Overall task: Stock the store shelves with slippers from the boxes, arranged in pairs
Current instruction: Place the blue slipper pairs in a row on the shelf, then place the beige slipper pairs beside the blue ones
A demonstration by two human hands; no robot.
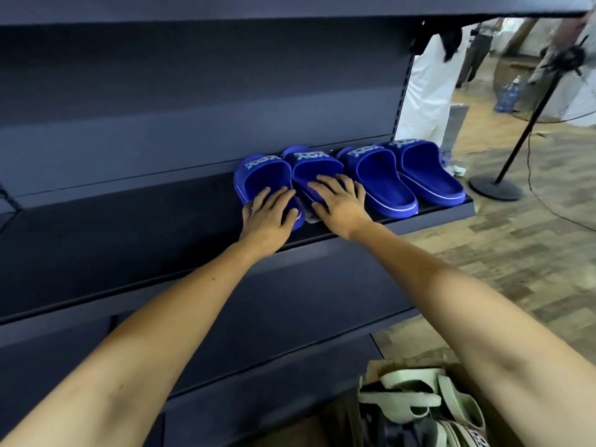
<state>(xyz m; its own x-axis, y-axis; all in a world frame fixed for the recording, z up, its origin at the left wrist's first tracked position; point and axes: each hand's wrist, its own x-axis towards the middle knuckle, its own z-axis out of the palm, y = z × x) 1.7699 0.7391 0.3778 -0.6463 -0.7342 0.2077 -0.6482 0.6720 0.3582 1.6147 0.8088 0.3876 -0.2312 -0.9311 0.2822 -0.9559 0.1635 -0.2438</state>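
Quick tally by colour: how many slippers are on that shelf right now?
Blue slippers: 4
Any other colour on the shelf: 0
Total: 4 slippers, side by side in 2 pairs.

Bare shelf [129,227] stretches away to the left of my left grip [269,217]. Right of my right grip [338,206], a placed pair of slippers [403,180] fills the shelf to its end. The back panel [193,124] closes off behind, and the upper shelf [290,8] caps the room above.
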